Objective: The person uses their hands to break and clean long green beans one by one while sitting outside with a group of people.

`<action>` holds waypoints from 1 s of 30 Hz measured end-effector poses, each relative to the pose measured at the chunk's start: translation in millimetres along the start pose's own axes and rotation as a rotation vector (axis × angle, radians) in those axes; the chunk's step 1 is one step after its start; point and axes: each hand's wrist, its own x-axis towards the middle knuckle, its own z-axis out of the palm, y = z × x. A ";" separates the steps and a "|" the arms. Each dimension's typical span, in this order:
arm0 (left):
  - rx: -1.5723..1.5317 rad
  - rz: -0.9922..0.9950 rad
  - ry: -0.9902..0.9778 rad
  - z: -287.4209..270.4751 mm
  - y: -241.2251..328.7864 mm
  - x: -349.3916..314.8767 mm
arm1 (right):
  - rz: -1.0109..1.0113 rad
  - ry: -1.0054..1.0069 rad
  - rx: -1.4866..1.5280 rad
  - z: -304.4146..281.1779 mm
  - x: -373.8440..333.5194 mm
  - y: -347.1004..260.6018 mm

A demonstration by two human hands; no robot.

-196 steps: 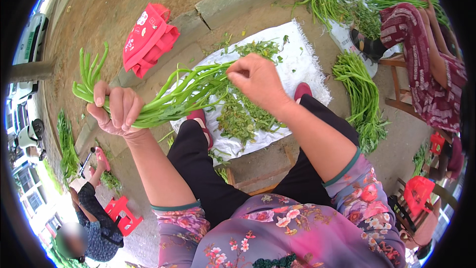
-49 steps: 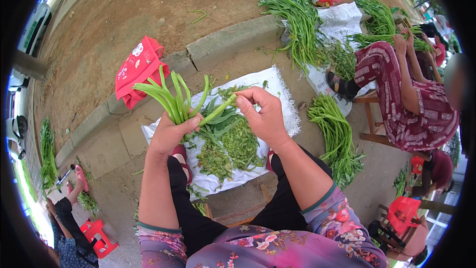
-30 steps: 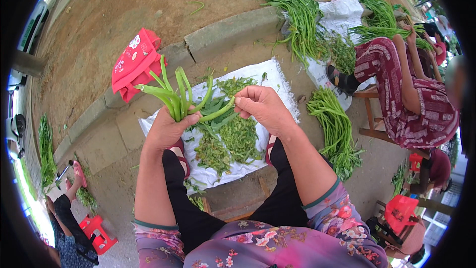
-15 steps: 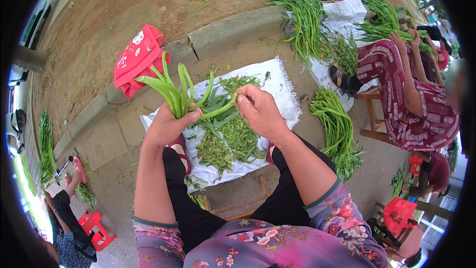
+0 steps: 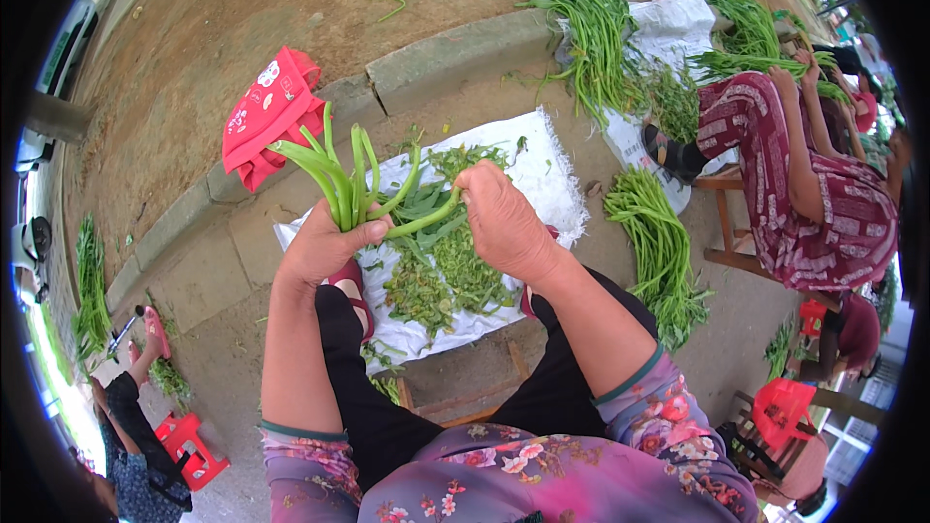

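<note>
A bunch of thick green leafy-vegetable stalks (image 5: 339,179) is wrapped in the closed fingers of my left hand (image 5: 327,240), cut ends fanning up and to the left, with leaves trailing beneath. One stalk curves out to the right, and my right hand (image 5: 509,223) pinches its end between thumb and forefinger. Below both hands, a white woven sack (image 5: 547,169) lies flat between my feet. Heaps of torn green and yellowish leaves (image 5: 421,291) cover its middle.
A red bag (image 5: 271,116) lies on the stone kerb (image 5: 465,53). Right of the sack rests a stalk pile (image 5: 654,242); another heap (image 5: 586,29) lies farther back. A person in patterned maroon clothes (image 5: 775,174) sits at right. Red stools (image 5: 189,450) and another person are at lower left.
My right hand has turned slightly at the stalk's end, its back now showing more. The left hand and its bunch stay nearly still.
</note>
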 end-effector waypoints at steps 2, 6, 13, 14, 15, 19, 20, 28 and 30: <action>0.004 0.002 -0.007 -0.8 -0.4 0.7 | -0.023 -0.008 -0.011 -2.4 -0.5 -0.8; 0.008 -0.016 0.013 -1.5 0.0 -1.4 | -0.085 -0.007 -0.061 -1.0 -1.8 0.1; -0.055 -0.041 0.061 -1.9 2.1 -3.6 | -0.110 0.047 -0.141 -4.3 -3.1 2.7; -0.072 -0.046 0.077 -1.3 3.4 -3.7 | -0.117 0.066 -0.134 -4.7 -3.3 3.2; -0.088 -0.051 0.094 -0.8 5.6 -5.2 | -0.083 0.115 -0.123 -5.2 -2.9 2.6; -0.094 -0.047 0.163 -9.3 4.5 -6.5 | 0.042 0.258 -0.017 -14.7 1.6 2.1; -0.125 -0.029 0.152 -9.7 4.3 -6.3 | 0.069 0.280 0.025 -17.1 2.3 3.3; -0.195 0.002 0.102 -12.1 4.8 -3.6 | 0.133 -0.134 0.050 -17.1 -5.8 3.4; -0.186 -0.022 0.101 -10.4 7.2 -4.9 | 0.115 -0.153 0.014 -17.6 -6.8 3.7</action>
